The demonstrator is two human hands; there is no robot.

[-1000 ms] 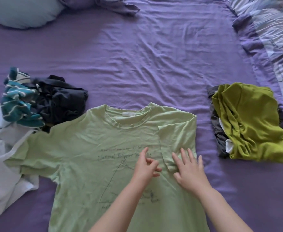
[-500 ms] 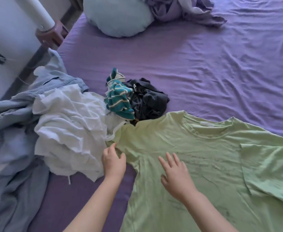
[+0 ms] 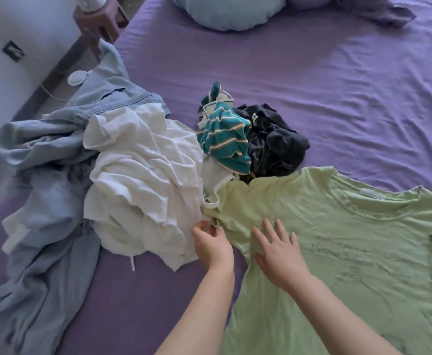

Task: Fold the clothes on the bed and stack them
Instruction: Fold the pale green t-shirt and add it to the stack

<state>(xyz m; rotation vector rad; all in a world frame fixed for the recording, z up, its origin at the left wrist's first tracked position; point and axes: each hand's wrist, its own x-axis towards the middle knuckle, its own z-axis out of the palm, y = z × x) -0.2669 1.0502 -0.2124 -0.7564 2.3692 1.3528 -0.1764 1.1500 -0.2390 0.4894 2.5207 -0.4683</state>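
Left hand [image 3: 211, 243] pinched the green T-shirt [image 3: 337, 252] sleeve beside the white pile [image 3: 143, 188]; right hand [image 3: 277, 252] lay flat, open; fold sleeve inward next

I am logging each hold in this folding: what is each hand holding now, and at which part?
The left hand pinches the green shirt at its sleeve edge. The right hand lies flat on it, holding nothing.

5 garments [image 3: 350, 239], 2 hands [image 3: 281, 254], 1 pillow [image 3: 225, 11]
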